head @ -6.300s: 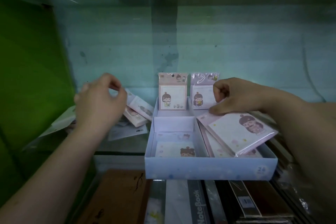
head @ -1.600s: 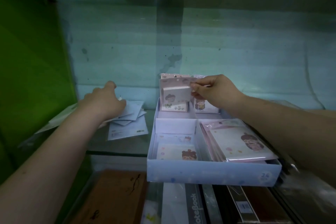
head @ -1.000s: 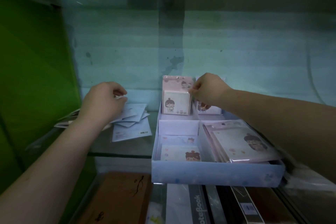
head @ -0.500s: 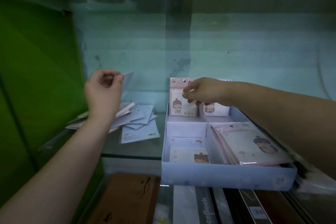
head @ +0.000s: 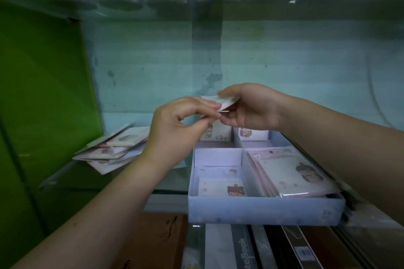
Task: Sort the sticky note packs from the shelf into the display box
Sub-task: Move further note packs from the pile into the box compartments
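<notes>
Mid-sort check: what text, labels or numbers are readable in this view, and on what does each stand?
"Book", its first letters unclear or cut off by the frame's bottom edge: grey notebook cover below the shelf.
Corner mark on the display box front: blurred, unreadable.
Barcode sticker: too small.
Sticky note pack pinched between left hand and right hand: no legible print.

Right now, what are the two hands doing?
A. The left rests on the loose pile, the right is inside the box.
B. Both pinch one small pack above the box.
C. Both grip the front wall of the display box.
B: the left hand and the right hand meet on the same small pack, in the air over the back of the display box.
</notes>
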`<action>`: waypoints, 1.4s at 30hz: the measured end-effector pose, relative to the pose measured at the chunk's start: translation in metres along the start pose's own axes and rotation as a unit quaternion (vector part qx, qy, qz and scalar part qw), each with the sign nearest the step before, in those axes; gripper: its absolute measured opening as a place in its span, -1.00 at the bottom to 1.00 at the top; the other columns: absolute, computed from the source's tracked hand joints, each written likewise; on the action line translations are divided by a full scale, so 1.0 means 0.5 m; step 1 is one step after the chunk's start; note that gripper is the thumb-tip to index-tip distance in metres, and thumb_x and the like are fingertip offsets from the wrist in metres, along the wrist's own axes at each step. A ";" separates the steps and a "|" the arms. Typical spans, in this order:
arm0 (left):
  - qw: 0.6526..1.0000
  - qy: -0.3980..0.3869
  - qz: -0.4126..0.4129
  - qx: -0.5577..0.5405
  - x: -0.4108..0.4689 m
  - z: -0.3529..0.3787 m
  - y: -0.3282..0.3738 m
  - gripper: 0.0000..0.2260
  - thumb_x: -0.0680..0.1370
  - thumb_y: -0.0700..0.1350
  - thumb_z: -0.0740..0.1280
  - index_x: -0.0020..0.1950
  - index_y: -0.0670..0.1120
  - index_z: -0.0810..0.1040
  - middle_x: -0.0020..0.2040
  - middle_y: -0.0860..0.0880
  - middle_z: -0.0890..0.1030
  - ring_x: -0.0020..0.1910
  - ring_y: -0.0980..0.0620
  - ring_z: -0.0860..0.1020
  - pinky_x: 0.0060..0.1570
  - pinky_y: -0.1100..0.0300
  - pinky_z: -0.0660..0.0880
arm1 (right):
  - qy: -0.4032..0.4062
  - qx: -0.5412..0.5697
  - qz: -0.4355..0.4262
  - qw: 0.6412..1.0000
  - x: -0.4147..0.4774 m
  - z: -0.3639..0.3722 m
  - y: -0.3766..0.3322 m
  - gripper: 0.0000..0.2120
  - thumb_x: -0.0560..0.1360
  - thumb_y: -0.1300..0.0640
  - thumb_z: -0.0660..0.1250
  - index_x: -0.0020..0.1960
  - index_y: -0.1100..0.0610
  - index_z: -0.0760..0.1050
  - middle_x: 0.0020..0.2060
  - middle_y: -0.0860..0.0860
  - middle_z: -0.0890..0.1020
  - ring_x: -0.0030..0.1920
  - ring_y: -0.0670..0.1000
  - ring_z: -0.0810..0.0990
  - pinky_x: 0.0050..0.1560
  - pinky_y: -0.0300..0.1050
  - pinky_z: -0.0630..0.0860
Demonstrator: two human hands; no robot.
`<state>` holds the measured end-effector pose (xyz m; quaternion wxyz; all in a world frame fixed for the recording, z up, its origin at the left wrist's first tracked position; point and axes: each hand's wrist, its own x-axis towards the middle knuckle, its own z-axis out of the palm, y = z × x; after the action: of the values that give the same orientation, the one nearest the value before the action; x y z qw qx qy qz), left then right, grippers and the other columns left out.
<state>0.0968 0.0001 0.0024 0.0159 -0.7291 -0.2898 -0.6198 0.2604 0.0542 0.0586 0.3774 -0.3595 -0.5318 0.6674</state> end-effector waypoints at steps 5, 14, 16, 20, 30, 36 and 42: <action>0.996 -0.038 -0.050 0.063 -0.009 -0.006 -0.024 -0.89 0.40 -0.22 0.46 -0.23 0.00 0.66 -0.09 0.24 0.65 0.27 0.19 0.43 0.27 0.30 0.31 | 0.058 -0.045 -0.053 0.996 -0.007 -0.048 0.003 -0.75 0.47 0.39 0.22 0.13 0.23 0.46 -0.03 0.20 0.62 -0.13 0.07 0.59 -0.24 -0.21 0.58; 0.986 -0.016 -0.067 0.151 -0.035 -0.006 -0.057 -0.81 0.42 -0.21 0.40 -0.15 0.11 0.59 -0.13 0.19 0.62 0.09 0.00 0.44 0.09 0.51 0.20 | 0.089 -0.091 -0.087 0.988 -0.031 -0.073 0.011 -0.73 0.48 0.46 0.18 -0.04 0.15 0.53 -0.16 0.07 0.66 -0.37 -0.06 0.65 -0.40 -0.25 0.56; 0.984 -0.009 -0.076 0.163 -0.040 -0.009 -0.063 -0.84 0.42 -0.19 0.39 -0.16 0.10 0.60 -0.15 0.14 0.62 0.07 -0.01 0.43 0.08 0.50 0.21 | 0.101 -0.075 -0.086 0.988 -0.037 -0.070 0.008 -0.80 0.51 0.41 0.19 -0.04 0.17 0.51 -0.13 0.11 0.64 -0.35 -0.02 0.66 -0.38 -0.19 0.60; 0.980 -0.007 -0.092 0.175 -0.048 -0.016 -0.066 -0.79 0.43 -0.23 0.40 -0.18 0.11 0.57 -0.16 0.21 0.57 0.07 0.01 0.41 0.06 0.51 0.19 | 0.097 -0.085 -0.064 0.990 -0.066 -0.076 -0.012 -0.89 0.55 0.29 0.21 0.03 0.20 0.48 -0.24 0.10 0.61 -0.41 0.00 0.64 -0.41 -0.16 0.58; 0.976 0.020 -0.102 0.192 -0.042 -0.030 -0.077 -0.79 0.45 -0.23 0.39 -0.19 0.11 0.57 -0.17 0.18 0.57 0.08 0.02 0.39 0.08 0.44 0.22 | 0.254 -0.193 -0.085 0.944 -0.073 -0.148 -0.035 -0.72 0.49 0.34 0.23 0.15 0.11 0.47 0.16 0.13 0.55 0.06 0.09 0.52 -0.05 -0.11 0.41; 0.954 0.027 -0.151 0.258 -0.031 -0.073 -0.105 -0.88 0.45 -0.09 0.31 -0.16 0.14 0.57 -0.07 0.08 0.60 0.14 -0.11 0.41 0.13 0.12 0.26 | 0.286 -0.261 -0.053 0.920 -0.051 -0.161 0.008 -0.72 0.53 0.35 0.22 0.14 0.04 0.42 0.05 0.08 0.54 0.02 0.08 0.49 -0.12 -0.12 0.40; 0.865 -0.027 -0.254 0.431 -0.024 -0.128 -0.120 -0.83 0.47 -0.03 0.29 0.04 0.06 0.58 0.14 -0.15 0.57 0.20 -0.23 0.36 0.17 -0.04 0.23 | 0.295 -0.376 -0.059 0.876 -0.033 -0.153 0.020 -0.71 0.55 0.29 0.23 0.23 0.06 0.41 -0.03 0.13 0.51 -0.07 0.14 0.51 -0.15 -0.07 0.56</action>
<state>0.0122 0.0206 -0.0137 0.1626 -0.5671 -0.7039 -0.3956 0.3341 0.0716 0.0365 0.3918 -0.6229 -0.6267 0.2565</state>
